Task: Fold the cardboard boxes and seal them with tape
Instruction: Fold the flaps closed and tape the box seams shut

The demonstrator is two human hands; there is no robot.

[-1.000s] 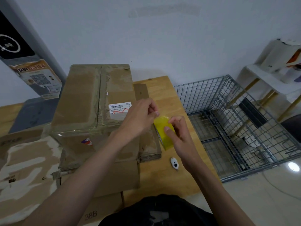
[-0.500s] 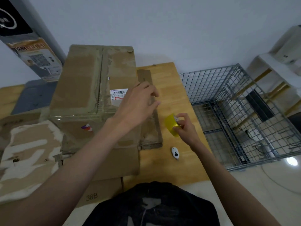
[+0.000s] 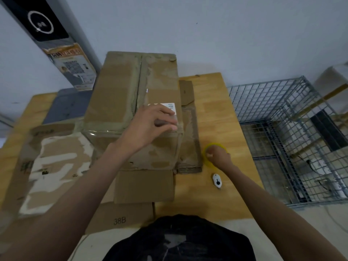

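Now your right hand [image 3: 218,157] is down at the desk [image 3: 216,102] with the yellow tape roll [image 3: 214,146]; a second ago it held the roll up between both hands, at chest height; the roll now touches or nearly touches the wood, just right of the flattened cardboard stack [image 3: 190,140]; fingers curled round the roll's near edge, so grasping it. Your left hand [image 3: 150,127] has left the roll and come across to the assembled box [image 3: 131,102]; fingers bent, tips pressing the top near the white shipping label [image 3: 170,106] at the front right corner; whether a tape end is pinched under them, cannot tell, the hand is blurred. Box sits on the flat cardboard, flaps closed, centre seam showing old tape; clear tape glints along its front top edge. White cutter [image 3: 217,180] lies on the desk just below your right hand, untouched. Reading: the tape is being parked or paid out; likely you are smoothing or anchoring a strip on the box; sealing underway, not finished.
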